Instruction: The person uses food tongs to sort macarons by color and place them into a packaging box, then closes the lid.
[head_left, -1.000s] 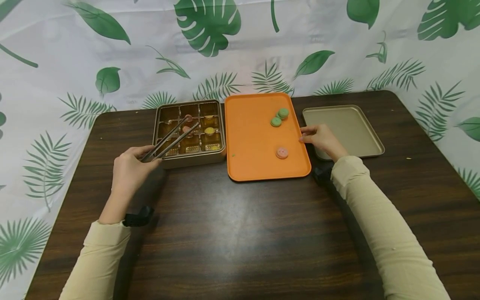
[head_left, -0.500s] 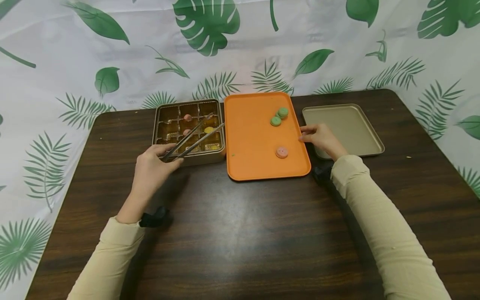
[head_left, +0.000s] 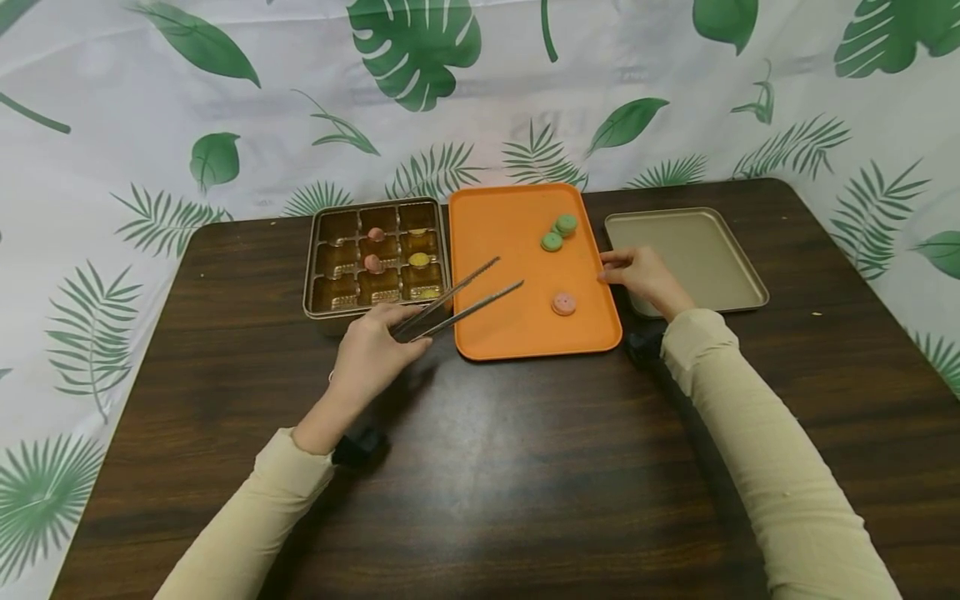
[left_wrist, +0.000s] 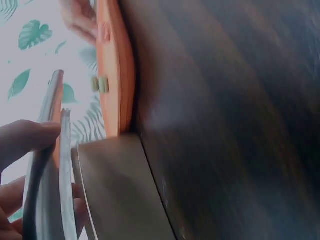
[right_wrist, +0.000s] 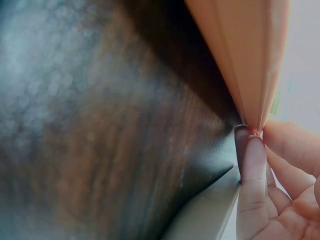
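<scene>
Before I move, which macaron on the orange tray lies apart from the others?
The pink macaron, toward the near side of the tray; the green macarons are clustered farther back.

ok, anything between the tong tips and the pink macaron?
No: in the head view, only bare orange tray shows between the tong tips and the pink macaron.

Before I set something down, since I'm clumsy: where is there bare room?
The table between both sleeves is bare, as is the gold tray beyond the right hand. Crowded: the left edge of the orange tray, with the sectioned box beside it, tongs in the left hand above.
</scene>
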